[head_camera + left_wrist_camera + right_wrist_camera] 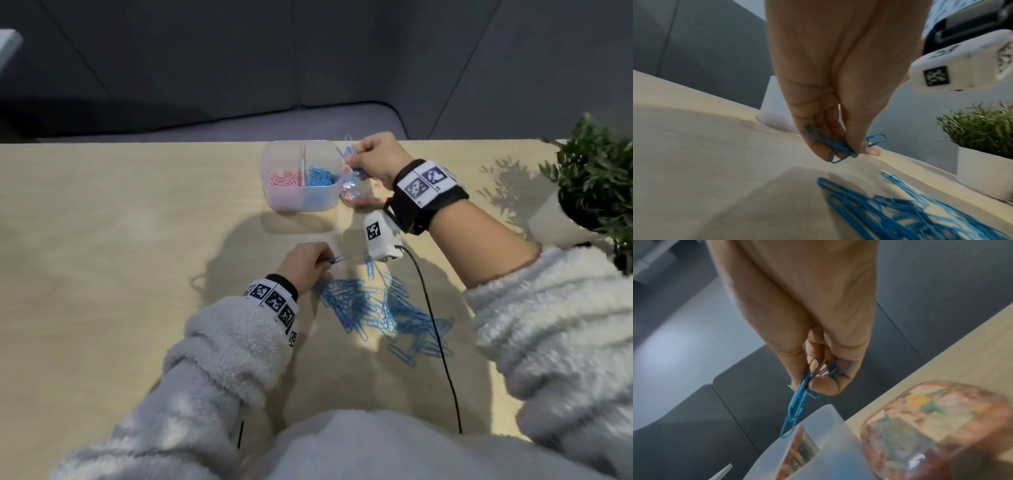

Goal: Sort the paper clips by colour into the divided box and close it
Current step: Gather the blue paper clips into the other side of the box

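The translucent divided box stands open at the table's far middle, pink clips in its left half and blue clips in its right. My right hand hovers by the box's right rim and pinches a bunch of blue clips that hangs over the rim. My left hand pinches a few blue clips just above the table, at the left end of the loose blue clip pile. The pink patterned lid lies right of the box.
A potted green plant in a white pot stands at the table's right edge. A black cable runs from the right wrist camera across the pile toward me. Beyond the table's far edge is a grey seat.
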{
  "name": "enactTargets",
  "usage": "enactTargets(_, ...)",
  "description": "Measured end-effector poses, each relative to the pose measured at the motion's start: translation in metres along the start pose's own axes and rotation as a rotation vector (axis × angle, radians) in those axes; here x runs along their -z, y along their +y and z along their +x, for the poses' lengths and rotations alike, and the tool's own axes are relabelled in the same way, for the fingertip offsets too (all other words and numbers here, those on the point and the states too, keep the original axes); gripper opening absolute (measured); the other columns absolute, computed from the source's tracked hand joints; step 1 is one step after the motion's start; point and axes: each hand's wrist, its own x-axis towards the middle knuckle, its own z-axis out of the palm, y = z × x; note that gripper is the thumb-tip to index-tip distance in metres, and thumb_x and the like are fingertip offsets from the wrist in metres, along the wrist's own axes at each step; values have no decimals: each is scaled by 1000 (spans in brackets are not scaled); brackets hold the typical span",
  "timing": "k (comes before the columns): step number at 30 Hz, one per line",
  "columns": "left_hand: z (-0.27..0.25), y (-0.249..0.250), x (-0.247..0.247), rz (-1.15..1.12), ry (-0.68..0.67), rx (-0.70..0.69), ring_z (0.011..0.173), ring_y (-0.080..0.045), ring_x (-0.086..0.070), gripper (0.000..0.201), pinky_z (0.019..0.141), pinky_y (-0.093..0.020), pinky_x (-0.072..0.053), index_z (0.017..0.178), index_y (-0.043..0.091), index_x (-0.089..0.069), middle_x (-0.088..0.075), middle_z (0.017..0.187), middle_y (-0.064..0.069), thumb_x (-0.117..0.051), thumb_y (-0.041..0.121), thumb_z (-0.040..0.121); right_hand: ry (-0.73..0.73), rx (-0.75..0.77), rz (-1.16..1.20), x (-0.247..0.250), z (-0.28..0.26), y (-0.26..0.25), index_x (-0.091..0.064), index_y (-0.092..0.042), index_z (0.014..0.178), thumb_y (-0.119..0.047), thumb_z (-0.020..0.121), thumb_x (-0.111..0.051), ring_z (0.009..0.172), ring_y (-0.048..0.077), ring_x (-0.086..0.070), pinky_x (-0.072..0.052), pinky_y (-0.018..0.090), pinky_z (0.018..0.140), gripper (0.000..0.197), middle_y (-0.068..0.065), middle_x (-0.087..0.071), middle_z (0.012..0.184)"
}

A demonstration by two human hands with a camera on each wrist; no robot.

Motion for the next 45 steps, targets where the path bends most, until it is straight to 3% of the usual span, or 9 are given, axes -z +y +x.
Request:
enactTargets(3,2,-3,11,-51,24,13,96,-30,-59,13,79,-27,-40,96,5,-64,-67,101,-15,-59,7,84,30,10,-22,-20,19,-18,-50,-13,56,-3,84,-63,52,13,-48,-45,15,37,32,3,-49,59)
enactTargets(6,6,1,25,-82,45,7,95,-30,-60,14,82,-29,-42,98,3,-64,-67,102,-16,-59,7,85,28,11,-197,-38,33,-18,-52,-13,56,-5,83,-61,73,21,-57,-58,38,75,29,9,-58,73)
enactTargets(10,23,14,54,-100,146,-29,91,-22,-57,16,79,-21,-39,99,-2,-64,-66,99,-11,-58,3,86,13,16,-338,-43,32,-20,-65,6,103,-3,88,-48,112,33,-58,-47,38,99,24,21,-64,115)
enactTargets(18,93,53,89,56,323,51,99,-30,-58,22,85,-33,-43,103,4,-63,-66,103,-17,-48,4,87,57,66,41,-5,-3,17,-61,-21,67,2,82,-49,80,21,-57,-49,39,88,30,-1,-60,72)
enactTargets(23,116,59,85,357,147,96,108,-34,-57,17,89,-37,-45,100,1,-62,-61,105,-21,-57,10,86,-24,49,0,18,-58,74,-66,-4,87,1,88,-48,67,12,-58,-50,28,73,19,5,-62,75)
enactTargets(28,108,61,80,398,137,20,98,-36,-58,22,81,-35,-41,99,-1,-63,-58,89,-17,-49,11,88,-46,41,-311,51,-118,123,-64,-10,94,-12,87,-60,72,-8,-59,-40,9,66,8,-19,-61,78)
enactTargets(32,83,45,57,492,430,-468,84,-34,-62,16,85,-47,-51,85,4,-68,-67,90,-16,-54,11,83,-153,-167,-681,71,-168,167,-38,-14,134,-54,68,-71,110,30,-53,-43,36,96,84,10,-43,120)
enactTargets(37,49,24,-2,519,-55,-355,120,-30,-46,37,102,-40,-35,122,7,-53,-53,130,-14,-49,28,92,-240,-192,-817,61,-205,203,-30,-13,133,-64,41,-79,111,31,-40,-37,38,97,117,8,-40,119)
enactTargets(45,5,25,-62,559,-270,-405,140,-31,-22,75,116,-40,-22,141,7,-29,-27,150,-15,-51,53,85,-154,-76,-613,27,-197,198,-44,-10,131,-17,60,-82,116,31,-43,-31,31,101,81,13,-45,122)
